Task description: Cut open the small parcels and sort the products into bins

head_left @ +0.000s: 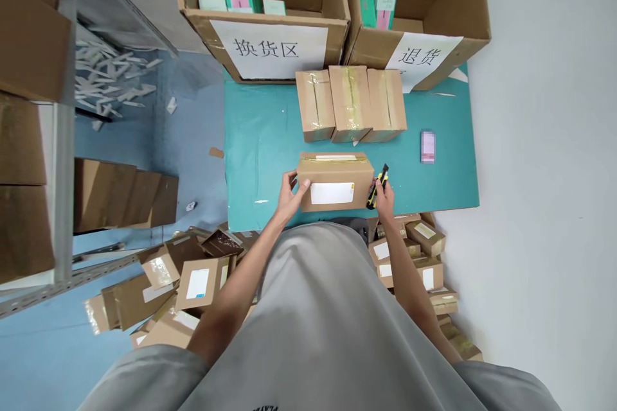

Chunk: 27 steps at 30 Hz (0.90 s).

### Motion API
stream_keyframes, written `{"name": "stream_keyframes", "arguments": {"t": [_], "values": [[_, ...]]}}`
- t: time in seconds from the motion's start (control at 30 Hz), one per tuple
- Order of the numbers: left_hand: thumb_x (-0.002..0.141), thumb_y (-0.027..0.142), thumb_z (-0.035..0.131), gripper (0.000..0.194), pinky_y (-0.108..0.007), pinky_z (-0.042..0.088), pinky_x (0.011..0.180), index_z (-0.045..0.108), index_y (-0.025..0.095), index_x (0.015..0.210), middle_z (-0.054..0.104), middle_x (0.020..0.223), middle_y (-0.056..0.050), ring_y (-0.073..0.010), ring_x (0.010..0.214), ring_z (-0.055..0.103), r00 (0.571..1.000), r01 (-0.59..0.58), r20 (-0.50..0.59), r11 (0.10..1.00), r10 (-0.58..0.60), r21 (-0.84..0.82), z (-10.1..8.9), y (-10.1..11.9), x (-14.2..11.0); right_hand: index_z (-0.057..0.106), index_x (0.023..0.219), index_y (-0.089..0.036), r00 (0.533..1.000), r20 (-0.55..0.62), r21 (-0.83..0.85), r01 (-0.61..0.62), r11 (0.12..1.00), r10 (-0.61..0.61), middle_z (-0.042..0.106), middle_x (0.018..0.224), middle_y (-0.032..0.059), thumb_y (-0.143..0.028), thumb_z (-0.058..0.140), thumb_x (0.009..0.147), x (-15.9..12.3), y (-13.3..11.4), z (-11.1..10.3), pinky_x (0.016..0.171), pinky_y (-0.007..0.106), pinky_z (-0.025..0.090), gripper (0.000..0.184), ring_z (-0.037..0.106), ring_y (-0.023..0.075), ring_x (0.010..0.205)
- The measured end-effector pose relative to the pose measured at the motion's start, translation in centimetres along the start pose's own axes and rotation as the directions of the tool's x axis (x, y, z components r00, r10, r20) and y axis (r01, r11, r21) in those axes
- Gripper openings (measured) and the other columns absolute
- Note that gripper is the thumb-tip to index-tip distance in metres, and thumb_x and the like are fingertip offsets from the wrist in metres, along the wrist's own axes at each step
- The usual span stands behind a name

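A taped cardboard box with a white label on its near side sits at the front of the teal table, close to my body. My left hand grips the box's left end, thumb on the near face and fingers round the side. In my right hand is a black and yellow box cutter, pointing up and away from me beside the box's right end. Whether the cutter's blade is out is too small to tell. Just behind, three taped cardboard boxes stand in a row.
Two large open cartons with paper signs, a left carton and a right carton, hold green boxes at the table's back. A pink blurred item lies to the right. Piled parcels flank me; a shelf stands left.
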<state>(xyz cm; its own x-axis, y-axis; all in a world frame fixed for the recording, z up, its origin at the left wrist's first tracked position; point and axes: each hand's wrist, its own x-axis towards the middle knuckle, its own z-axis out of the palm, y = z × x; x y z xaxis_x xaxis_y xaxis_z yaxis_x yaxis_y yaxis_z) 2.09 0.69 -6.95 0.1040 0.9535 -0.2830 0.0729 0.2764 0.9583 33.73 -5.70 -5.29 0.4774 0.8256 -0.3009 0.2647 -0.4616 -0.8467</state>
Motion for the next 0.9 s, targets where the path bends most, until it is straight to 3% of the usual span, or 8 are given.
{"name": "stream_keyframes", "arguments": {"t": [0.13, 0.27, 0.4, 0.57, 0.77, 0.83, 0.9], "values": [[0.107, 0.061, 0.069, 0.050, -0.046, 0.050, 0.129, 0.056, 0.024, 0.139, 0.065, 0.157, -0.017, -0.0297, 0.152, 0.062, 0.997, -0.030, -0.070, 0.998, 0.033, 0.050, 1.5, 1.4, 1.8, 0.076, 0.122, -0.020, 0.998, -0.060, -0.007, 0.007, 1.000, -0.008, 0.082, 0.115, 0.0117, -0.076, 0.052, 0.102, 0.5, -0.3, -1.0, 0.101, 0.040, 0.062, 0.065, 0.074, 0.0316, 0.118], [0.099, 0.054, 0.080, 0.076, -0.046, 0.053, 0.127, 0.048, 0.021, 0.160, 0.061, 0.158, -0.020, -0.0315, 0.150, 0.062, 0.997, -0.065, -0.025, 0.996, 0.066, 0.054, 2.6, 1.2, 2.8, 0.078, 0.120, -0.019, 0.998, -0.067, -0.001, -0.012, 1.000, 0.011, 0.082, 0.111, 0.0113, -0.077, 0.055, 0.100, 0.7, 0.3, -1.6, 0.100, 0.041, 0.062, 0.066, 0.075, 0.0326, 0.118], [0.095, 0.052, 0.083, 0.094, -0.048, 0.056, 0.123, 0.040, 0.026, 0.174, 0.058, 0.156, -0.018, -0.0317, 0.145, 0.064, 0.998, -0.049, 0.049, 0.998, 0.047, 0.044, 2.6, -0.7, 1.0, 0.077, 0.127, -0.021, 0.997, -0.073, -0.031, -0.038, 0.999, 0.036, 0.082, 0.118, 0.0118, -0.079, 0.051, 0.100, 0.7, 1.4, -2.3, 0.103, 0.042, 0.061, 0.069, 0.074, 0.0326, 0.123], [0.089, 0.058, 0.088, 0.101, -0.051, 0.060, 0.117, 0.045, 0.032, 0.177, 0.058, 0.143, -0.013, -0.0320, 0.135, 0.066, 0.984, 0.003, 0.175, 0.993, -0.023, 0.114, 2.4, -2.7, -1.8, 0.076, 0.126, -0.022, 0.997, -0.043, -0.121, -0.066, 0.990, 0.061, 0.082, 0.119, 0.0138, -0.081, 0.049, 0.098, 1.5, 2.1, -3.2, 0.103, 0.044, 0.061, 0.072, 0.074, 0.0335, 0.121], [0.091, 0.057, 0.086, 0.082, -0.051, 0.057, 0.122, 0.063, 0.030, 0.165, 0.047, 0.167, -0.016, -0.0374, 0.153, 0.056, 0.965, -0.047, 0.263, 0.990, 0.009, 0.136, 2.3, -2.9, -1.3, 0.073, 0.135, -0.023, 0.998, 0.027, -0.215, 0.065, 0.974, -0.061, 0.077, 0.095, 0.0085, -0.077, 0.044, 0.107, 2.0, -1.4, -5.5, 0.090, 0.039, 0.062, 0.068, 0.074, 0.0278, 0.091], [0.090, 0.055, 0.088, 0.078, -0.051, 0.059, 0.120, 0.067, 0.029, 0.160, 0.046, 0.170, -0.016, -0.0377, 0.151, 0.058, 0.963, -0.021, 0.268, 0.991, -0.015, 0.130, 2.3, -2.7, -0.9, 0.071, 0.141, -0.023, 0.990, 0.105, -0.281, 0.124, 0.952, -0.098, 0.077, 0.091, 0.0072, -0.075, 0.043, 0.112, 1.8, -3.3, -6.0, 0.086, 0.037, 0.061, 0.066, 0.073, 0.0272, 0.084], [0.088, 0.053, 0.089, 0.078, -0.052, 0.060, 0.118, 0.068, 0.030, 0.159, 0.045, 0.171, -0.016, -0.0368, 0.145, 0.062, 0.962, 0.003, 0.271, 0.993, -0.034, 0.114, 2.3, -2.6, -0.8, 0.070, 0.147, -0.025, 0.968, 0.221, -0.365, 0.196, 0.910, -0.120, 0.080, 0.096, 0.0082, -0.073, 0.044, 0.114, 1.6, -4.9, -5.8, 0.087, 0.037, 0.060, 0.064, 0.076, 0.0289, 0.088]]}}
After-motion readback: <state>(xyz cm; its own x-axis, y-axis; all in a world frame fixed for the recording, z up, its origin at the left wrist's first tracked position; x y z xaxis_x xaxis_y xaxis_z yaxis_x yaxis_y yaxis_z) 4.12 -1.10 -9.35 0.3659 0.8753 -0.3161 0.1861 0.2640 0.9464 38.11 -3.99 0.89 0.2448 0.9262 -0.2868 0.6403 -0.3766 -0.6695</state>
